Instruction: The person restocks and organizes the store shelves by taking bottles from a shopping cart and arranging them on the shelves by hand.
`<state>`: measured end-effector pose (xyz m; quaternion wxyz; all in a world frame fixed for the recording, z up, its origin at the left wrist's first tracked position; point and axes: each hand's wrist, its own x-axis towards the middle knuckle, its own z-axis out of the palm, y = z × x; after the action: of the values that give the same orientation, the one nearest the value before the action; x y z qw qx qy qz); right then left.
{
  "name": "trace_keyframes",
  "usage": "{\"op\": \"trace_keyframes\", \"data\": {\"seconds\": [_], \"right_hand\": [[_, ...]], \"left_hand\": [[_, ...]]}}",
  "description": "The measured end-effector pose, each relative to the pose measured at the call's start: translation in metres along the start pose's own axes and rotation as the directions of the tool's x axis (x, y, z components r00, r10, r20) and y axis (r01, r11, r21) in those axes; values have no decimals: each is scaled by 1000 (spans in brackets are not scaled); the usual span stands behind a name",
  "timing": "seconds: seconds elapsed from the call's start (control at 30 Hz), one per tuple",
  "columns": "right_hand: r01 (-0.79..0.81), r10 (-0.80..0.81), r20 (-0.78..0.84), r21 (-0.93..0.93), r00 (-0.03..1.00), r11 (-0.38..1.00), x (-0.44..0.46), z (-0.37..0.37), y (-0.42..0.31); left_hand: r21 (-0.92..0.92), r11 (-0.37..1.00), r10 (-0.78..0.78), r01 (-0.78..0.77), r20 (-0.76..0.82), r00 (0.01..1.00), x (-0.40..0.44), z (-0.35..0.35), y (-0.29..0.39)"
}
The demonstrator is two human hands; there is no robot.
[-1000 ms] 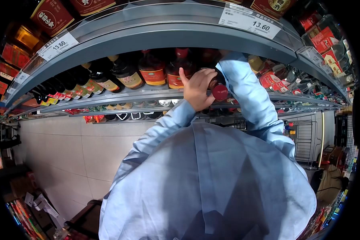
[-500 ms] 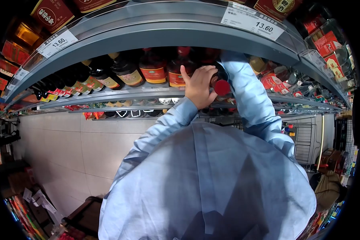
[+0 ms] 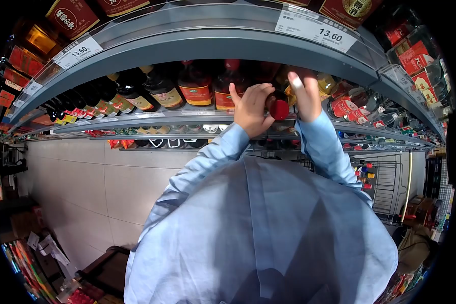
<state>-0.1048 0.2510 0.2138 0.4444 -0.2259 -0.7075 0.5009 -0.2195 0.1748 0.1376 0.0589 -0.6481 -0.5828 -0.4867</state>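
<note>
My left hand [image 3: 253,107] is wrapped around a dark bottle with a red cap [image 3: 278,108], which tilts out toward me at the shelf front. My right hand [image 3: 307,99] is just right of that bottle, apart from it, with its fingers stretched toward the shelf and nothing seen in them. Left of my left hand stands a dark bottle with a red-and-yellow label [image 3: 195,95], and a similar red-topped bottle [image 3: 223,99] is partly hidden behind my fingers. Clear bottles with red labels [image 3: 347,108] are on the right.
A grey shelf edge [image 3: 207,45] with price tags [image 3: 309,29] runs above my hands. Dark bottles [image 3: 129,93] line the shelf to the left. Lower shelves hold more goods. A wire cart [image 3: 387,180] with several bottles stands on the right, and tiled floor [image 3: 131,187] lies left.
My right hand has come back out from deep in the shelf, and its fingers now show. My left hand still holds the red-capped bottle in nearly the same place.
</note>
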Motion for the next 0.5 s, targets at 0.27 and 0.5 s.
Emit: {"op": "trace_keyframes", "data": {"seconds": [0.27, 0.5], "right_hand": [[161, -190, -64, -316, 980, 935, -45, 29, 25], [29, -117, -365, -238, 924, 971, -18, 42, 33]], "left_hand": [[-110, 986, -122, 126, 43, 992, 1, 1, 1], [-1, 997, -73, 73, 72, 995, -2, -11, -1]]}}
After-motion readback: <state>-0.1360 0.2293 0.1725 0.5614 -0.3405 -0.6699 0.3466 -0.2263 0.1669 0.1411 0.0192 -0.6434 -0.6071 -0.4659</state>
